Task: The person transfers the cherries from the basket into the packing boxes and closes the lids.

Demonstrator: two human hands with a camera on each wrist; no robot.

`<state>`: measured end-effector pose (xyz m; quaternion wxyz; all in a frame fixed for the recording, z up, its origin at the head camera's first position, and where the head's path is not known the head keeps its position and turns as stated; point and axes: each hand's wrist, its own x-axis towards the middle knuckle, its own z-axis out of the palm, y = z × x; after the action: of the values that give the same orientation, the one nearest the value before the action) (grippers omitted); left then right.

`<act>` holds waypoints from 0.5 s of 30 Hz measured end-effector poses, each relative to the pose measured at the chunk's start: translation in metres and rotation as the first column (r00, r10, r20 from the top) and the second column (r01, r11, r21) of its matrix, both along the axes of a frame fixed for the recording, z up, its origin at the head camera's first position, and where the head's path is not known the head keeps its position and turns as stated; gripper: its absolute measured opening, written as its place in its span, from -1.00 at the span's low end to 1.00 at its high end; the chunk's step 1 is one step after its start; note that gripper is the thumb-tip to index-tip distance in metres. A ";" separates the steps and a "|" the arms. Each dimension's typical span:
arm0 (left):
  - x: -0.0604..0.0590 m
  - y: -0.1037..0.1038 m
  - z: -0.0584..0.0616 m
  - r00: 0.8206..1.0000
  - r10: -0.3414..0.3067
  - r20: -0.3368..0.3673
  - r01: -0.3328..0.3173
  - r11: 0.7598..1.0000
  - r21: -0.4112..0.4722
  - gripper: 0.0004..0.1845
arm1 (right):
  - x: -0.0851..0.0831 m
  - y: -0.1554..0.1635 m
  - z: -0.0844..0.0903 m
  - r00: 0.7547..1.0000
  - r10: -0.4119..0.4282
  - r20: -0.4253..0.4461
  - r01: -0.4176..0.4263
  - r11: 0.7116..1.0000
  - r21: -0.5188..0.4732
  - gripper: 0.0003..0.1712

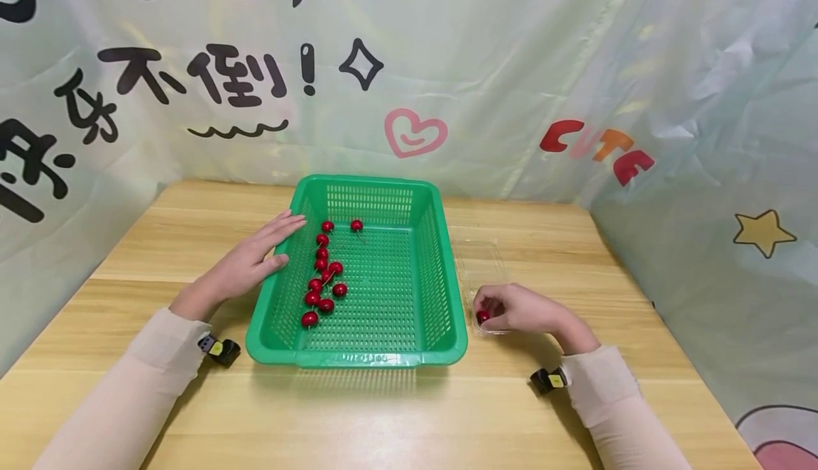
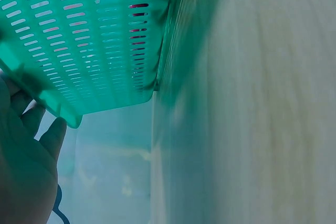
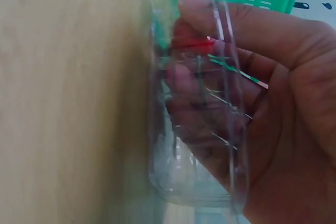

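Note:
A green plastic basket [image 1: 358, 358] stands on the table with several red cherries [image 1: 322, 253] along the left half of its floor. My left hand [image 1: 258, 253] rests on the basket's left rim with its fingers extended. In the left wrist view those fingers [image 2: 51, 137] lie at the rim, beside the slotted wall. To the right of the basket is a clear plastic box [image 1: 481, 260]. My right hand [image 1: 520, 308] reaches into its near end and pinches a cherry [image 1: 483, 317] between thumb and fingers. The right wrist view shows the red cherry [image 3: 194, 44] through the box's transparent wall.
The wooden table [image 1: 543, 243] carries the basket and box. A printed curtain [image 1: 498, 101] with lettering and drawings closes off the back and both sides. Small black cameras [image 1: 548, 380] are worn at both wrists.

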<state>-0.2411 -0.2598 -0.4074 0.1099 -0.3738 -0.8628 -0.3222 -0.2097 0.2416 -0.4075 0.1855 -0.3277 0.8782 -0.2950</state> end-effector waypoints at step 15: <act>0.001 0.001 0.000 1.000 0.011 0.003 -0.011 1.000 -0.014 -0.39 | -0.004 -0.003 -0.006 0.990 -0.093 -0.107 0.095 0.995 0.010 -0.82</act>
<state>-0.2401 -0.2590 -0.4070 0.1077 -0.3696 -0.8672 -0.3159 -0.2135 0.2386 -0.4133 0.1270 -0.2998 0.9034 -0.2789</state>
